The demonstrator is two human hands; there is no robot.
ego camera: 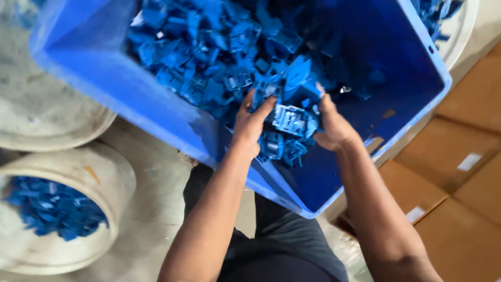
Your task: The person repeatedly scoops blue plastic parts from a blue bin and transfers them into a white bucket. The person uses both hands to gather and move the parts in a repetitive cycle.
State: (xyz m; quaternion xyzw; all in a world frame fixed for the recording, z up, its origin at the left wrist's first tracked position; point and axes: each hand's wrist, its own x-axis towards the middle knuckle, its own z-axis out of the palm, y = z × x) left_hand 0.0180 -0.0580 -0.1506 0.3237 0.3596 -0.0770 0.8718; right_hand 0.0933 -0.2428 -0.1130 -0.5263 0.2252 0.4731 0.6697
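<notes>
A big blue plastic crate (104, 73) is tipped toward me and holds a heap of small blue plastic parts (209, 47). My left hand (250, 122) and my right hand (331, 125) are inside the crate, cupped from both sides around a clump of blue parts (289, 122). Both hands press on the clump, with more parts hanging below it. My forearms reach up from the bottom of the view, and my dark trousers show under the crate.
A white round bucket (112, 177) at lower left holds more blue parts (52, 209). Another white round tub (52, 120) lies above it. Brown cardboard boxes (459, 172) are stacked at right. A white container rim (464, 31) shows at top right.
</notes>
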